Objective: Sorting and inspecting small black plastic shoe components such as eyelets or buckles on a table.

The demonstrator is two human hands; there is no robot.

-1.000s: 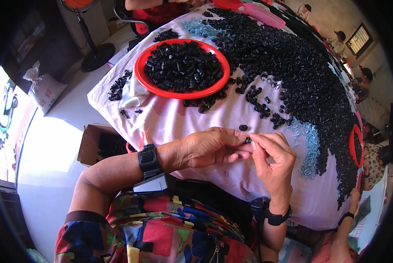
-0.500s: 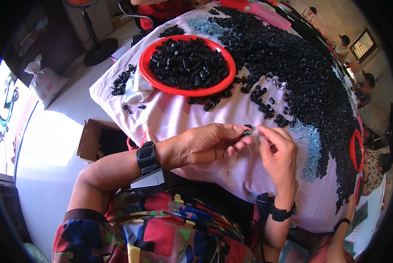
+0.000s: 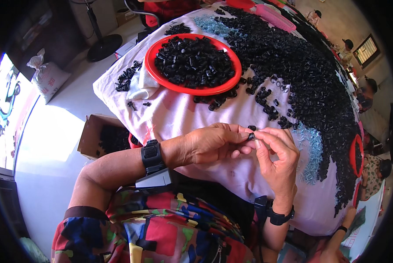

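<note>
My left hand (image 3: 214,142) pinches a small black plastic part (image 3: 251,136) between thumb and fingers, above the near side of the cloth-covered table. From the right, my right hand (image 3: 279,151) meets it, with thumb and forefinger closed together at the part's end. Whether those right fingertips grip the part or something tiny is hidden. Just beyond the fingertips shows another black piece (image 3: 251,127); I cannot tell if it lies on the cloth or is held. Farther off stands a red basin (image 3: 150,70) heaped with similar black parts.
A long pile of black parts (image 3: 310,83) covers the table's far and right side. Light-blue stringy bits (image 3: 309,164) lie beside it. At lower left stands a cardboard box (image 3: 87,138) of dark parts. Another person's arm (image 3: 339,234) reaches in at the lower right.
My right hand has closed the small gap to my left hand, and its fingertips now touch the black part. The whole view has shifted slightly.
</note>
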